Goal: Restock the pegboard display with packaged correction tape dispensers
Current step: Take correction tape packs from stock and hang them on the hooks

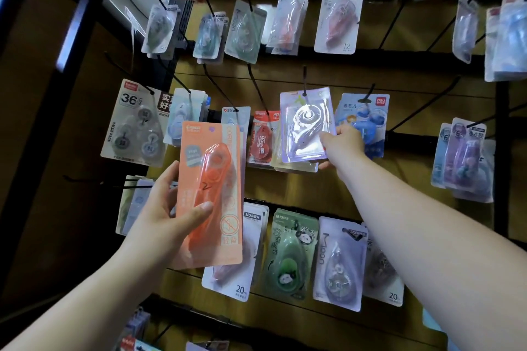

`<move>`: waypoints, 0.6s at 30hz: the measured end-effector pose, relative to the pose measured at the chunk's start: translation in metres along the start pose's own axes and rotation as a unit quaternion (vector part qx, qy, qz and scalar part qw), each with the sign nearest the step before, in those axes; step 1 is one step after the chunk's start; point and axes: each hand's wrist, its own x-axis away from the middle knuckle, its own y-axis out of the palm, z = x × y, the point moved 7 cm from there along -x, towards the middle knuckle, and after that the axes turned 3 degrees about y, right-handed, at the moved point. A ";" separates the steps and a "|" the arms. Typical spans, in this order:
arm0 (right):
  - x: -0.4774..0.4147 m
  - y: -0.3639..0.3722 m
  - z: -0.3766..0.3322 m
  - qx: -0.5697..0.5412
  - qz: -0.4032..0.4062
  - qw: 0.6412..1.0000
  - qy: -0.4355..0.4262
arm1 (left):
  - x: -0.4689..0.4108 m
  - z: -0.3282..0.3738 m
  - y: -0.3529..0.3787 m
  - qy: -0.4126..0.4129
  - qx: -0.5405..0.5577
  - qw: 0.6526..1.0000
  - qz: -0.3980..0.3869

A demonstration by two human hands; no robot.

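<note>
Head view: right hand (343, 141) pinched the lilac pack's (306, 125) corner, so it might twist off its hook (304, 80); left hand (168, 208) gripped the orange pack (211, 188).

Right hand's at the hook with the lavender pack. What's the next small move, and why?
Probably slide the lavender pack further back along its hook: the hook's tip appears just through the pack's top hole, and the right hand pinches its lower corner. The left hand holds the orange pack.

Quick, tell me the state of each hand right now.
Left hand: holds the orange pack.
Right hand: grips the lilac pack at its lower right corner.
</note>
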 end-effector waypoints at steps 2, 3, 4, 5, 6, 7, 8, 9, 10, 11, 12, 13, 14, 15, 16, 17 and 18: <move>-0.005 0.007 0.006 -0.008 -0.006 1.000 0.014 | 0.000 0.000 0.000 -0.001 0.004 1.000 -0.004; -0.006 0.010 0.009 -0.014 -0.008 1.000 0.022 | 0.000 -0.001 -0.001 -0.003 0.005 1.000 -0.005; -0.006 0.013 0.012 -0.024 -0.008 0.999 0.030 | 0.001 -0.001 -0.002 -0.003 0.006 1.000 -0.004; -0.005 0.014 0.015 -0.035 -0.011 0.999 0.039 | 0.002 -0.002 -0.005 -0.004 0.006 1.000 -0.001; -0.001 0.015 0.018 -0.047 -0.013 0.998 0.044 | 0.002 -0.002 -0.006 -0.003 0.008 1.000 0.001; 0.005 0.015 0.020 -0.049 -0.013 0.998 0.042 | 0.004 -0.002 -0.007 -0.003 0.011 1.000 0.001; 0.013 0.015 0.019 -0.037 -0.010 0.999 0.027 | 0.005 -0.002 -0.008 -0.003 0.013 1.000 0.001; 0.021 0.014 0.018 -0.018 -0.008 1.000 0.007 | 0.005 -0.002 -0.008 -0.003 0.015 1.000 0.000; 0.031 0.012 0.017 -0.009 -0.007 1.000 -0.015 | 0.006 0.000 -0.005 -0.003 0.017 1.000 -0.004; 0.042 0.009 0.016 -0.006 -0.008 0.999 -0.031 | 0.006 0.001 -0.001 -0.003 0.017 1.000 -0.007; 0.054 0.006 0.015 -0.008 -0.016 0.999 -0.046 | 0.006 0.003 0.003 -0.002 0.017 1.000 -0.011; 0.066 0.004 0.013 -0.011 -0.033 0.997 -0.069 | 0.007 0.005 0.009 0.000 0.018 1.000 -0.015; 0.079 0.003 0.009 -0.009 -0.061 0.994 -0.090 | 0.008 0.008 0.015 0.004 0.021 1.000 -0.022; 0.092 0.005 0.007 -0.004 -0.098 0.990 -0.103 | 0.009 0.011 0.021 0.010 0.026 0.999 -0.027; 0.104 0.007 0.007 0.003 -0.139 0.984 -0.113 | 0.011 0.014 0.028 0.015 0.032 0.999 -0.035; 0.115 0.009 0.009 0.011 -0.176 0.978 -0.111 | 0.013 0.016 0.036 0.016 0.038 0.998 -0.045; 0.123 0.009 0.013 0.016 -0.205 0.974 -0.099 | 0.014 0.017 0.043 0.016 0.042 0.997 -0.056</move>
